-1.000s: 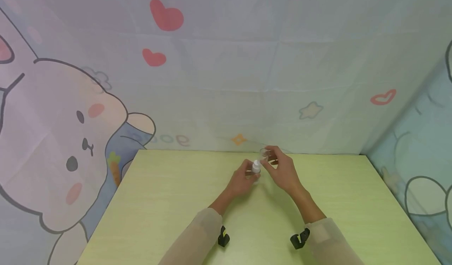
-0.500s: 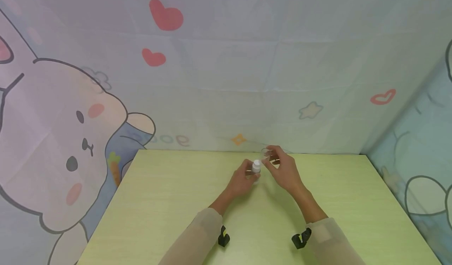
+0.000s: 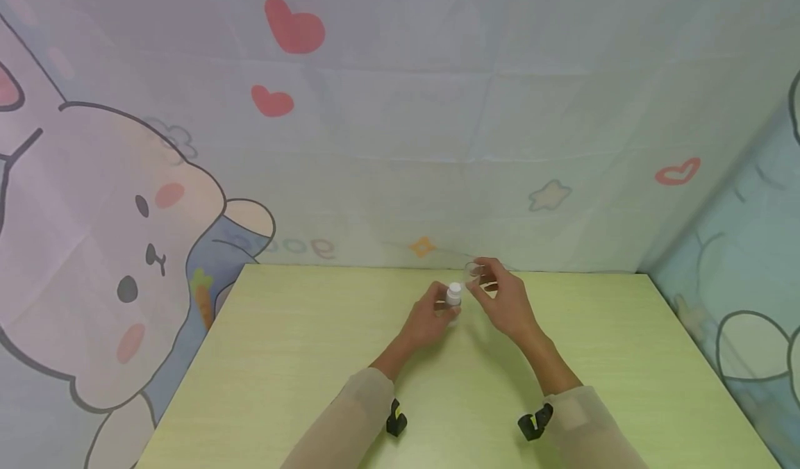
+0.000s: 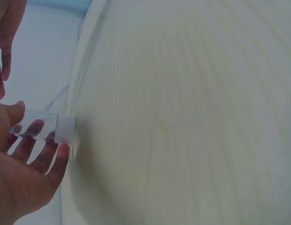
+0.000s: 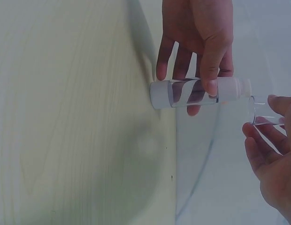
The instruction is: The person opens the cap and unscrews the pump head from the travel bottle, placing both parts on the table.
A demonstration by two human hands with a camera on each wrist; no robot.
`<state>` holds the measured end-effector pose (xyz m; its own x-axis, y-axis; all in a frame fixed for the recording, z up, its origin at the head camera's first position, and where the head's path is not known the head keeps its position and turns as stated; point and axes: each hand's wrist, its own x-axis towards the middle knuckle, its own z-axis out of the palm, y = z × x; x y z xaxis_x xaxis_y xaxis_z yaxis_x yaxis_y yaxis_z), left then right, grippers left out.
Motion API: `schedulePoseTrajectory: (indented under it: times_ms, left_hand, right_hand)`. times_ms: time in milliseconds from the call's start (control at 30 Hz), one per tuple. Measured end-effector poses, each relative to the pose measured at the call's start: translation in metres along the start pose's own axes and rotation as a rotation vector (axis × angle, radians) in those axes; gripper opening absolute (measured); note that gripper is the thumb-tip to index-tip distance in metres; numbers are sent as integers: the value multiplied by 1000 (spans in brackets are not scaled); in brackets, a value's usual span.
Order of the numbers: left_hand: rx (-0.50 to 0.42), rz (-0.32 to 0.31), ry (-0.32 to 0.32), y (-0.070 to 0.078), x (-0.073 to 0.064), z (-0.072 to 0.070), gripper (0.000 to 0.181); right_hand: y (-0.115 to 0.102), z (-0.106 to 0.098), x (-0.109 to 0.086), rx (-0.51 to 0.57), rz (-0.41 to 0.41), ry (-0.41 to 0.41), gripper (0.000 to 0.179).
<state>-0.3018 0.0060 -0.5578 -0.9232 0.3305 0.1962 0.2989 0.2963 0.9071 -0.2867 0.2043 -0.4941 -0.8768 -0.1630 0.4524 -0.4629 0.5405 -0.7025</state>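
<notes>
My left hand (image 3: 428,319) grips a slim clear bottle (image 5: 183,93) round its see-through body, fingers on one side and thumb on the other. The bottle has a white base and a white top (image 3: 454,290), and its base is close to the table. In the right wrist view the bottle's top points toward a clear cap (image 5: 264,111), which my right hand (image 5: 279,161) pinches between thumb and fingers. A small gap shows between cap and bottle top. The left wrist view shows the white base (image 4: 65,129) beyond the left fingers.
Both hands are near the far edge of the pale yellow-green wooden table (image 3: 300,358). A printed cloth (image 3: 387,121) with hearts and a rabbit hangs just behind that edge. Another cloth (image 3: 750,247) borders the right side. Each wrist wears a black mount (image 3: 396,419).
My right hand has drifted slightly right with the clear cap, widening the gap to the bottle's white top. My left hand and the bottle have stayed nearly still.
</notes>
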Motion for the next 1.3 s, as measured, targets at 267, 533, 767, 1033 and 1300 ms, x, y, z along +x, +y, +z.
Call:
schedulePoseTrajectory:
  times_ms: [267, 533, 767, 1033, 1300]
  left_hand:
    - [2, -6, -8, 2, -1, -1, 27]
    - [2, -7, -4, 2, -1, -1, 28]
    - [0, -6, -7, 2, -2, -2, 28]
    - [12, -2, -12, 2, -1, -1, 27]
    - [11, -16, -19, 3, -2, -1, 27]
  right_hand:
    - [-2, -2, -1, -10, 21, -7, 44]
    - [-2, -3, -2, -12, 13, -2, 44]
    - [-1, -3, -3, 5, 10, 13, 44]
    - [1, -2, -4, 36, 15, 23, 43]
    - [6, 0, -6, 45, 24, 32, 43]
